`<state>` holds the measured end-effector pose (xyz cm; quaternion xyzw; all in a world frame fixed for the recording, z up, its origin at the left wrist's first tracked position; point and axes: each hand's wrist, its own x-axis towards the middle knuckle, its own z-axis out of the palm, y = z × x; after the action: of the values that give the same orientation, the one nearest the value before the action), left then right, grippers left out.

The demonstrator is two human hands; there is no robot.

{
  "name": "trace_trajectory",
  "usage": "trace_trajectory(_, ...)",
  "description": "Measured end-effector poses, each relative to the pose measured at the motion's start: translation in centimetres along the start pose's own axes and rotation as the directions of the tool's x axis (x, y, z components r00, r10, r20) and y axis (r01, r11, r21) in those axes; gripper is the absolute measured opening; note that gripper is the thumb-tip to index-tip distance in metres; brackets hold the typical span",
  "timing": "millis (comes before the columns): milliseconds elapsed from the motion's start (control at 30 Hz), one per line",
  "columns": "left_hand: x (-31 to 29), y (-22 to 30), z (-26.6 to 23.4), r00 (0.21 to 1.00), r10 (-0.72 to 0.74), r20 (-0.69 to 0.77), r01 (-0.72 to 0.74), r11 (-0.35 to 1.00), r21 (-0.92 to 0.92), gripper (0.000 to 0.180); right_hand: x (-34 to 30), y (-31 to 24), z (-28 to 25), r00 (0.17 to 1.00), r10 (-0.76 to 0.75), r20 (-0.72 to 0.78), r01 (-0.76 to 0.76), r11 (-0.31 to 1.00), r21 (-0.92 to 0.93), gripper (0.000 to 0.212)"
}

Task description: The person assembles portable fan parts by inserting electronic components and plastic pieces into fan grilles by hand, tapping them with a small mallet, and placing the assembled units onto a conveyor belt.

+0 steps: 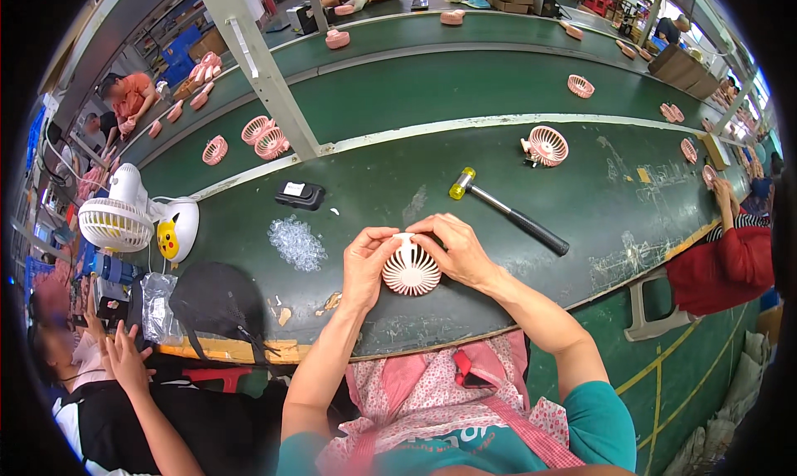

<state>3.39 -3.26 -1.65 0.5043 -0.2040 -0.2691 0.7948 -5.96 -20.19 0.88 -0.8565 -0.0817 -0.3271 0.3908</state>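
Between my two hands, low over the green workbench (465,326), is a pale pink fan cage (412,277) with slats fanning out from a round centre. My left hand (365,264) grips its left side, the thumb near the top. From the right, my right hand (455,247) pinches the upper edge, its fingertips close to the left ones. What the fingertips touch at the top is partly hidden. A pile of small clear plastic pieces (297,243) lies left of my left hand. Beyond my right hand rests a hammer (515,214) with a yellow head and black handle.
A black oval device (300,195) sits behind the clear pieces. A white desk fan (118,218) and a black cap (217,301) stand at the left, near another person's hand (126,355). One pink fan cage (548,146) lies farther back. More pink parts ride the green conveyor (415,85).
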Motion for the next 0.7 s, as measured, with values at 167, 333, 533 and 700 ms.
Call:
trace_trajectory(167, 0.2, 0.2, 0.2, 0.989, -0.144, -0.030, 0.134, 0.968, -0.213, 0.018, -0.1, 0.2, -0.9, 0.996, 0.083, -0.015, -0.083, 0.996, 0.022, 0.013)
trace_trajectory(333, 0.3, -0.1, 0.2, 0.986, -0.168, -0.022, 0.158, 0.961, -0.227, 0.017, -0.3, 0.5, -0.8, 0.997, 0.082, -0.012, -0.082, 0.995, -0.051, 0.010)
trace_trajectory(533, 0.4, -0.5, 0.1, 0.987, -0.159, -0.031, 0.148, 0.964, -0.220, 0.019, -0.3, 0.3, -0.6, 0.977, 0.208, 0.044, -0.208, 0.978, 0.005, 0.010)
trace_trajectory(700, 0.5, -0.5, 0.4, 0.978, -0.206, -0.036, 0.191, 0.949, -0.250, 0.017, -0.5, 0.5, -0.9, 0.992, 0.126, -0.004, -0.126, 0.987, -0.096, 0.009)
